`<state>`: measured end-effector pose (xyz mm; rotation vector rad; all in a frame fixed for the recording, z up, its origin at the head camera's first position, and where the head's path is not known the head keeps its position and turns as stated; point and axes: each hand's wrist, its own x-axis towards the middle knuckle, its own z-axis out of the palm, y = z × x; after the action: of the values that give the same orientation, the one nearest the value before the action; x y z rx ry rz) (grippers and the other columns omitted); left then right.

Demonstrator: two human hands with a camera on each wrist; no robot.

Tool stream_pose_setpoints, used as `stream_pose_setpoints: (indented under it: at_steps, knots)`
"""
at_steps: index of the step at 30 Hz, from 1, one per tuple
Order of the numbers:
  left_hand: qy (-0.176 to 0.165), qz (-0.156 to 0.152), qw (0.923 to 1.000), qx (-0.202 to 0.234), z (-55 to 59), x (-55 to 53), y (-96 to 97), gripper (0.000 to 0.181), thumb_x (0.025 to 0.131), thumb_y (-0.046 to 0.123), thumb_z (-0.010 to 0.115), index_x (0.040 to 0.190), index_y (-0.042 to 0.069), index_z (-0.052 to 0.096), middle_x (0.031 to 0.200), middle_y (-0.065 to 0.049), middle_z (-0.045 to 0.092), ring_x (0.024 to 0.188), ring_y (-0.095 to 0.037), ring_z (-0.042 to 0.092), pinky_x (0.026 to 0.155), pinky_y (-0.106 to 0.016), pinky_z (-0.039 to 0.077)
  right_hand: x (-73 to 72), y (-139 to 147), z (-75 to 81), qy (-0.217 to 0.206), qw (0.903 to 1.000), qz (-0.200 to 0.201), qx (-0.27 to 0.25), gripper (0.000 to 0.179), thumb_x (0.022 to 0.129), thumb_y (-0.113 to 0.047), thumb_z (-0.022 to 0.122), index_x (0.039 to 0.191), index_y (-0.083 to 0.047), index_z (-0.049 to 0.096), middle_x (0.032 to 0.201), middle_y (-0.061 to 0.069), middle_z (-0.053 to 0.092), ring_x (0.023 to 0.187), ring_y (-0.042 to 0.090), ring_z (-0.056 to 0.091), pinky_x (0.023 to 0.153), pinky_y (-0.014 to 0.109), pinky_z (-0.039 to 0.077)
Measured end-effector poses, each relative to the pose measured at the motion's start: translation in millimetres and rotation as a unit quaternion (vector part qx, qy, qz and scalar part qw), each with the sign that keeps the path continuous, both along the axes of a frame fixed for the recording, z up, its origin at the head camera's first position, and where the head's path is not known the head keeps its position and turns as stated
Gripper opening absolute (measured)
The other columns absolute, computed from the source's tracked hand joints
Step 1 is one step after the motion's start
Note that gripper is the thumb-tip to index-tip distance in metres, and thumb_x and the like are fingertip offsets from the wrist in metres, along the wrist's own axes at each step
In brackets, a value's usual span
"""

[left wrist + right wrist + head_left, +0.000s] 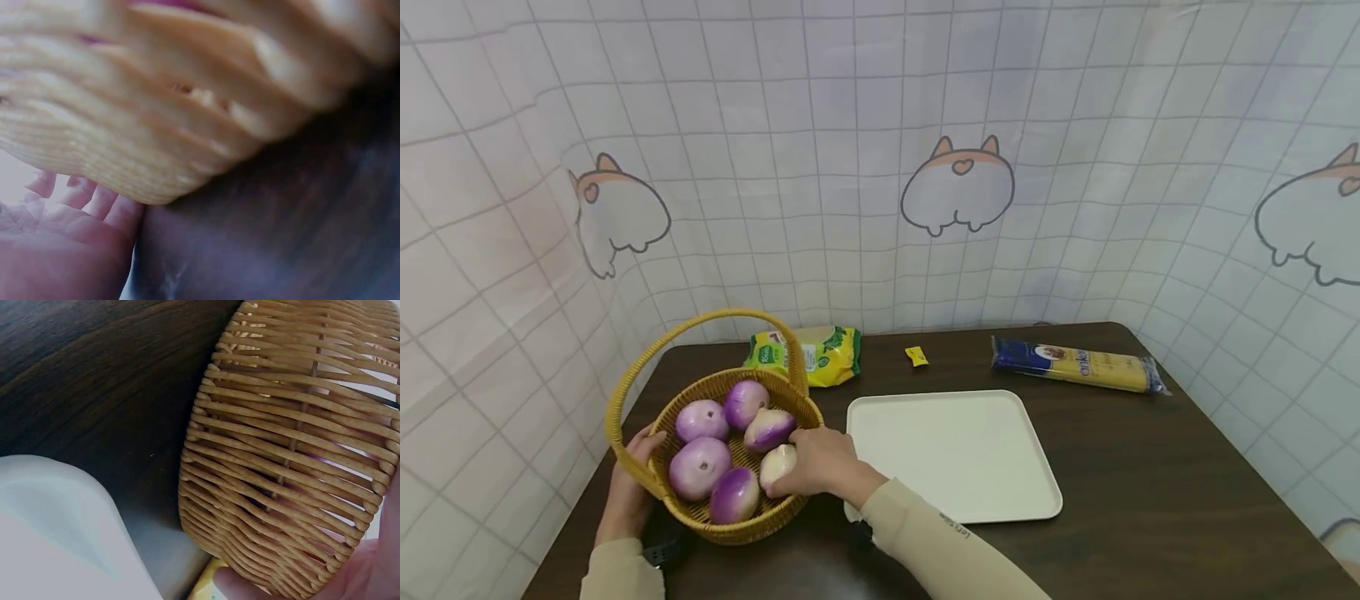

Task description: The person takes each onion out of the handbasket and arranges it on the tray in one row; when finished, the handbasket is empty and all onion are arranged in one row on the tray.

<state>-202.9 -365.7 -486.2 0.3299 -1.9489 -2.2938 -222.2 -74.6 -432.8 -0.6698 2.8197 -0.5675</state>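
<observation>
at the lower left of the frame, the left hand (627, 487) grips the basket (752, 531), a fingertip at the rim; in the left wrist view its fingers bend against the outer wall. the basket stands left of centre, handle upright, with five purple-and-white onions (700, 468) and a paler onion (777, 468) inside. behind it lies a green-and-yellow bag (831, 358). the right hand (823, 461) clasps the right rim, thumb inside by the paler onion, another finger outside the wall; whether the thumb presses that onion, one cannot tell. further right are a small yellow packet (917, 356), a white tray (955, 458) and, at the middle right, a pasta pack (1075, 365).
</observation>
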Motion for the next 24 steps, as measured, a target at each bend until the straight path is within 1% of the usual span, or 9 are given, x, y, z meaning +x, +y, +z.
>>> stream_pose_setpoints:
  at_steps: [2, 5, 7, 10, 14, 16, 18, 20, 24]
  knots:
    - [0.000, 0.003, 1.0000, 0.001, 0.2, -2.2, 1.4, 0.046, 0.102, 0.032, 0.049, 0.142, 0.011, 0.040, 0.107, 0.017, 0.061, 0.104, -0.003, 0.055, 0.083, -0.017, 0.048, -0.8, 1.3, -0.8, 0.002, 1.0000, -0.002, -0.008, 0.076, 0.068, -0.062, 0.076, 0.128, -0.017, 0.062, 0.114, -0.001, 0.066, 0.102, 0.023, 0.058, 0.085, 0.043, 0.045]
    - [-0.015, 0.016, 0.9997, 0.004, 1.2, -3.6, 1.9, 0.049, 0.101, 0.034, 0.051, 0.143, 0.011, 0.038, 0.106, 0.018, 0.060, 0.104, -0.002, 0.055, 0.083, -0.016, 0.047, -0.7, 2.7, -4.2, 0.003, 0.9996, 0.000, -0.029, 0.076, 0.068, -0.061, 0.076, 0.128, -0.017, 0.062, 0.113, 0.000, 0.066, 0.104, 0.025, 0.055, 0.088, 0.043, 0.044]
    - [-0.029, 0.027, 0.9992, 0.003, 2.1, -2.7, 1.2, 0.051, 0.101, 0.035, 0.052, 0.143, 0.011, 0.037, 0.105, 0.019, 0.060, 0.103, -0.001, 0.054, 0.082, -0.016, 0.047, 0.5, 3.2, -7.3, 0.008, 0.9985, 0.002, -0.054, 0.078, 0.068, -0.061, 0.077, 0.130, -0.017, 0.060, 0.116, 0.000, 0.065, 0.105, 0.027, 0.054, 0.090, 0.043, 0.042]
    - [-0.035, 0.032, 0.9989, -0.002, 2.7, -0.7, -0.5, 0.052, 0.101, 0.035, 0.052, 0.144, 0.011, 0.036, 0.104, 0.019, 0.059, 0.103, -0.002, 0.053, 0.082, -0.015, 0.046, 3.5, 4.9, -11.8, 0.033, 0.9950, 0.003, -0.094, 0.078, 0.069, -0.059, 0.078, 0.131, -0.017, 0.058, 0.119, -0.002, 0.064, 0.106, 0.025, 0.052, 0.092, 0.041, 0.038]
    - [-0.028, 0.034, 0.9990, -0.003, 2.0, 0.6, -1.8, 0.050, 0.101, 0.034, 0.053, 0.143, 0.011, 0.039, 0.106, 0.018, 0.060, 0.104, -0.002, 0.053, 0.083, -0.015, 0.046, 6.0, 9.7, -16.7, 0.073, 0.9859, 0.011, -0.150, 0.076, 0.072, -0.055, 0.078, 0.133, -0.017, 0.054, 0.123, -0.004, 0.060, 0.111, 0.021, 0.050, 0.098, 0.043, 0.033]
    - [-0.024, 0.033, 0.9992, 0.001, 1.8, 0.2, -2.2, 0.046, 0.101, 0.034, 0.053, 0.140, 0.013, 0.042, 0.106, 0.018, 0.060, 0.103, -0.002, 0.054, 0.082, -0.015, 0.047, 5.2, 12.7, -18.6, 0.083, 0.9795, 0.011, -0.183, 0.077, 0.073, -0.054, 0.077, 0.135, -0.016, 0.051, 0.124, -0.003, 0.057, 0.114, 0.019, 0.049, 0.098, 0.042, 0.035]
    - [-0.017, 0.030, 0.9994, 0.005, 1.6, -0.5, -2.3, 0.042, 0.101, 0.033, 0.053, 0.138, 0.014, 0.045, 0.106, 0.017, 0.061, 0.103, -0.003, 0.054, 0.082, -0.016, 0.047, 4.2, 15.6, -19.7, 0.084, 0.9722, 0.007, -0.219, 0.077, 0.074, -0.053, 0.076, 0.137, -0.016, 0.049, 0.124, -0.002, 0.055, 0.114, 0.018, 0.049, 0.096, 0.040, 0.040]
    - [-0.012, 0.025, 0.9996, 0.007, 1.0, -0.9, -2.4, 0.040, 0.101, 0.032, 0.052, 0.136, 0.014, 0.046, 0.106, 0.017, 0.061, 0.103, -0.002, 0.054, 0.083, -0.016, 0.047, 3.7, 17.7, -21.6, 0.076, 0.9655, 0.000, -0.249, 0.079, 0.075, -0.052, 0.076, 0.138, -0.015, 0.048, 0.122, -0.002, 0.053, 0.112, 0.017, 0.049, 0.090, 0.037, 0.044]
    - [-0.015, 0.022, 0.9996, 0.002, 0.0, -0.4, -1.9, 0.043, 0.101, 0.033, 0.051, 0.139, 0.012, 0.044, 0.105, 0.019, 0.060, 0.103, -0.001, 0.053, 0.083, -0.016, 0.046, 5.8, 18.3, -26.0, 0.059, 0.9571, 0.003, -0.284, 0.079, 0.075, -0.051, 0.077, 0.138, -0.015, 0.048, 0.122, -0.001, 0.051, 0.109, 0.015, 0.049, 0.086, 0.034, 0.047]
